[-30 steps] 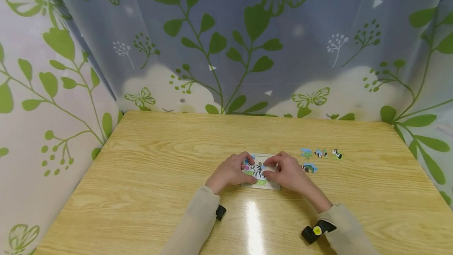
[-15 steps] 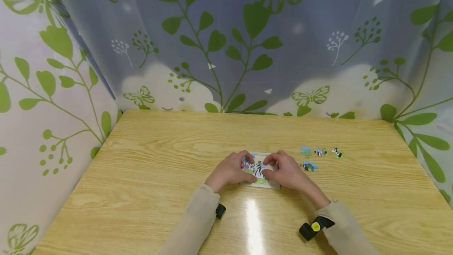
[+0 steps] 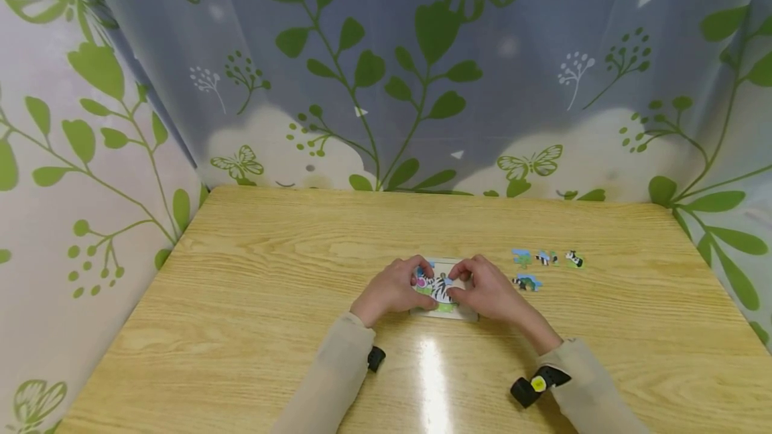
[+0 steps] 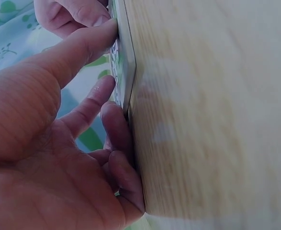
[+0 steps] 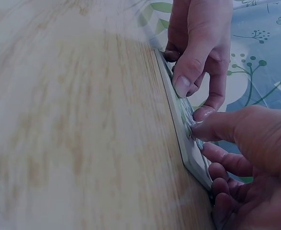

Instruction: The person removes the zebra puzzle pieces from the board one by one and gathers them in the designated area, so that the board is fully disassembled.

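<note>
Lying flat on the wooden table (image 3: 271,253), a small puzzle board (image 3: 452,315) is placed between the two hands, and on it one can see a zebra picture (image 3: 441,291) with black and white stripes, some green below it and some pink and blue at its left side. The fingers cover parts of the board's left and right sides, so the picture is not seen whole. To the right, apart from the board, loose puzzle pieces (image 3: 521,258) lie in a row; the last of them is a black and white piece (image 3: 574,259). Nearer to the right hand (image 3: 491,293) lies another blue and green piece (image 3: 527,282), and this hand stands between it and the board. The left hand (image 3: 392,288) is partly open, with thumb and forefinger spread and bent around the left part of the board, both touching it; its other fingers are folded by the board's edge. The right hand is held narrower: thumb and forefinger come near to each other at the right part of the zebra and touch there, while the other fingers are bent. Both arms wear beige sleeves (image 3: 334,367), with black wrist devices (image 3: 526,392). Behind the table hangs a leaf-printed cloth (image 3: 386,52).
</note>
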